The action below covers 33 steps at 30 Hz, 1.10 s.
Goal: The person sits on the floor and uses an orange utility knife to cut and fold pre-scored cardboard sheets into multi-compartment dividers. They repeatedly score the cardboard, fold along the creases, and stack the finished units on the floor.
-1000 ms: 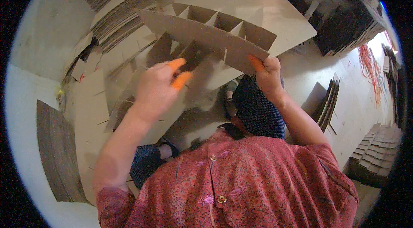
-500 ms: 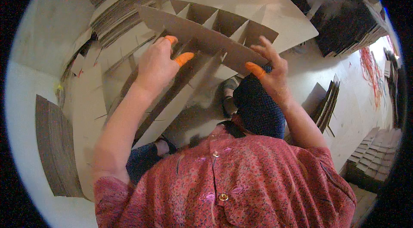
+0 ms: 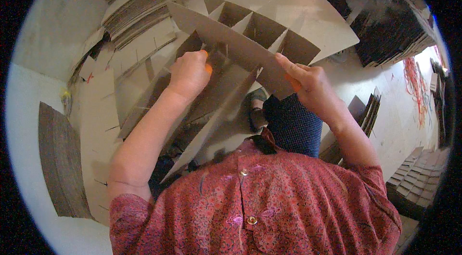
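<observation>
A grey-brown cardboard divider grid (image 3: 236,43) of interlocked strips is held up in front of me. One long strip runs across it, with cells beyond and longer slats reaching back toward my body. My left hand (image 3: 188,76), with orange covers on thumb and finger, is closed on a slat near the grid's left-middle. At the right end of the long strip, my right hand (image 3: 312,84) grips the cardboard, its thumb in an orange cover on the near side and fingers along the upper edge.
A pale table (image 3: 308,14) lies beyond the grid. Stacked cardboard sheets (image 3: 139,14) stand at the far left, another stack (image 3: 60,163) at the left. Dark stacks (image 3: 390,29) fill the far right, with red strings (image 3: 415,86) nearby. Folded dividers (image 3: 418,173) sit at the lower right.
Both hands have closed on the cardboard; before, their fingers were spread more. The grid has shifted slightly to the right, and its near slats now reach closer to my body.
</observation>
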Available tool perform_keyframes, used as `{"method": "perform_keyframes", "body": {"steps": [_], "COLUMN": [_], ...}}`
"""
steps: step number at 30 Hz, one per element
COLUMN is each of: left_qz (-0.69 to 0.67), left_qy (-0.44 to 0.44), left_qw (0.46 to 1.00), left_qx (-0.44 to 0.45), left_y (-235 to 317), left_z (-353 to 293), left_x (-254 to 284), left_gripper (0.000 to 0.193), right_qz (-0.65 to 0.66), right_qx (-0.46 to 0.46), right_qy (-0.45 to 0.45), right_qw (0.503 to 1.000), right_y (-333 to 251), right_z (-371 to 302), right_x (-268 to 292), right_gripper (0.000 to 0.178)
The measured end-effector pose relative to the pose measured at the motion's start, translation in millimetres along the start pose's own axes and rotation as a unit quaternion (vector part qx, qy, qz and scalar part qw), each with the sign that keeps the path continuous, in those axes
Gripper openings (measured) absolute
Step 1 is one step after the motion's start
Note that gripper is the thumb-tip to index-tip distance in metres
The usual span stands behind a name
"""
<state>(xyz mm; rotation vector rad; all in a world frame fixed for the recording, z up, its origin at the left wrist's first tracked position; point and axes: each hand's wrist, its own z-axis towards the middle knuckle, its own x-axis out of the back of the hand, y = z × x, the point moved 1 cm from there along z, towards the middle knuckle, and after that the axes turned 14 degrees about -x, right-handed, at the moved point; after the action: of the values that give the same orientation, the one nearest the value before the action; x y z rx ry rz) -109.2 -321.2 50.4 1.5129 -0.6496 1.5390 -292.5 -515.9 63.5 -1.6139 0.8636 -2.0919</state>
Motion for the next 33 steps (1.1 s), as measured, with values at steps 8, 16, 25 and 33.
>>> {"method": "perform_keyframes", "body": {"steps": [8,16,25,33], "left_qz": [-0.040,0.052,-0.385,-0.063], "left_qy": [0.124,0.022,0.002,0.020], "left_qw": [0.991,0.998,0.914,0.997], "left_qx": [-0.044,0.024,0.126,0.042], "left_y": [-26,-94,-138,-264], "left_z": [-3,9,23,40], "left_x": [18,17,28,-46], "left_gripper": [0.023,0.028,0.034,0.055], "right_qz": [-0.017,-0.055,-0.099,-0.073], "right_qx": [-0.005,0.009,-0.034,-0.021], "right_qy": [0.014,0.015,0.029,-0.017], "right_qw": [1.000,0.998,0.994,0.997], "right_y": [17,10,9,41], "right_z": [1,2,37,71], "right_x": [-13,-5,6,-10], "right_gripper": [0.045,0.045,0.048,0.058]}}
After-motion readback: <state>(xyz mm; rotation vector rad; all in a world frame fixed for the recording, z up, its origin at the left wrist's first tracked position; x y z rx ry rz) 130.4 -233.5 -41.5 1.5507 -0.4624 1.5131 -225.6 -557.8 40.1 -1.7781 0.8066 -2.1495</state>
